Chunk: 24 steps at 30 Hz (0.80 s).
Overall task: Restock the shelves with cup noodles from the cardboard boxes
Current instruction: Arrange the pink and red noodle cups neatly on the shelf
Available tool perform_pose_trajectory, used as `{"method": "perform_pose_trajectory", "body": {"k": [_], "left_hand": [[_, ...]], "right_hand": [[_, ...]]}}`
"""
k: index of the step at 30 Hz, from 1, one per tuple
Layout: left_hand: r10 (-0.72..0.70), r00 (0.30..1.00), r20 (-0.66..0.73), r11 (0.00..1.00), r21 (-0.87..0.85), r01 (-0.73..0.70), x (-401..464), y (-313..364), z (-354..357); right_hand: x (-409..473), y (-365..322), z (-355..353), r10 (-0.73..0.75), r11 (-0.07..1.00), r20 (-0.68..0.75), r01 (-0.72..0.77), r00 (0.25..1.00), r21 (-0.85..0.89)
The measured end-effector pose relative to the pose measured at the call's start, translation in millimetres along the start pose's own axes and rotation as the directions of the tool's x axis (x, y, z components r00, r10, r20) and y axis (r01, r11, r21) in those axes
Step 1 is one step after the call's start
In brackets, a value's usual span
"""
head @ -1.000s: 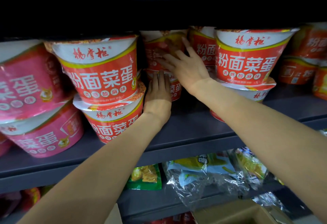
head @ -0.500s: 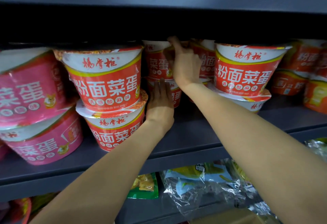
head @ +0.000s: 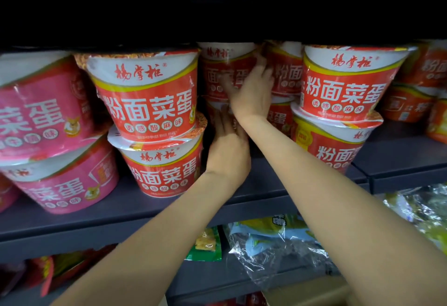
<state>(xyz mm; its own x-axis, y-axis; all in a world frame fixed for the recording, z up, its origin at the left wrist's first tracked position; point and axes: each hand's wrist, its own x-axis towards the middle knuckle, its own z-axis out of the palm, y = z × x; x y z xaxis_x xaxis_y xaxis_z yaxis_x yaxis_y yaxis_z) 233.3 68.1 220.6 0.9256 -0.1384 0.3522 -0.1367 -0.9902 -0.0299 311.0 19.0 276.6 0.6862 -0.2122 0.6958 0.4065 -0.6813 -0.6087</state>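
Observation:
Red cup noodles stand stacked two high on a dark shelf (head: 278, 184). In the gap between the left stack (head: 147, 93) and the right stack (head: 346, 80), two more red cups sit further back. My right hand (head: 254, 93) lies against the upper back cup (head: 215, 64), thumb spread across its front and fingers along its right side. My left hand (head: 227, 146) reaches in below it, straight fingers touching the lower back cup (head: 214, 109), which is mostly hidden. Neither hand carries a cup.
Pink cup noodles (head: 36, 112) stack at the left, and more red and orange cups (head: 411, 102) sit at the far right. The shelf above hangs low over the cups. Bagged snacks (head: 266, 240) lie on the shelf below. A cardboard box edge (head: 302, 291) shows at the bottom.
My right hand came down from the top of the upper back cup to its front and side. My left hand stays at the lower back cup.

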Motion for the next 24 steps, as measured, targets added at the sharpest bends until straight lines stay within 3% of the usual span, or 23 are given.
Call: {"method": "perform_pose_trajectory", "body": {"k": [2,5,8,11,13,16,20,24], "left_hand": [[0.144,0.989,-0.029,0.984,0.108,-0.14,-27.2,2.5,-4.8],[0.281,0.899,-0.335,0.959,0.141,-0.247,-75.3,-16.0,-26.7],[0.292,0.778,-0.557,0.955,0.22,-0.201,-101.4,-58.5,-45.1],[0.169,0.797,-0.579,0.976,0.208,-0.055,-103.3,-94.3,-49.4],[0.127,0.803,-0.582,0.984,0.177,-0.027,-103.0,-106.1,-43.9],[0.095,0.78,-0.619,0.994,0.095,-0.046,-102.1,-111.0,-38.6],[0.067,0.771,-0.633,0.998,0.035,-0.058,-101.0,-110.1,-39.3],[0.073,0.766,-0.638,0.997,0.026,-0.074,-101.0,-113.1,-38.8]], "right_hand": [[-0.7,-4.7,10.3,0.069,0.993,0.068,-0.062,0.995,-0.096],[0.7,-0.4,19.6,0.077,0.971,0.086,-0.055,0.993,-0.233],[8.5,14.2,19.2,0.119,0.983,0.105,-0.102,0.987,-0.155],[10.4,28.5,17.4,0.113,0.991,0.118,-0.12,0.987,0.058],[0.8,31.5,19.3,0.081,0.991,0.037,-0.085,0.996,0.108],[-7.3,20.0,24.3,0.07,0.996,-0.063,-0.073,0.996,-0.042],[2.7,-12.2,36.6,0.273,0.948,0.054,-0.26,0.96,-0.182],[4.2,-12.3,46.5,0.323,0.931,0.029,-0.312,0.946,-0.189]]}}
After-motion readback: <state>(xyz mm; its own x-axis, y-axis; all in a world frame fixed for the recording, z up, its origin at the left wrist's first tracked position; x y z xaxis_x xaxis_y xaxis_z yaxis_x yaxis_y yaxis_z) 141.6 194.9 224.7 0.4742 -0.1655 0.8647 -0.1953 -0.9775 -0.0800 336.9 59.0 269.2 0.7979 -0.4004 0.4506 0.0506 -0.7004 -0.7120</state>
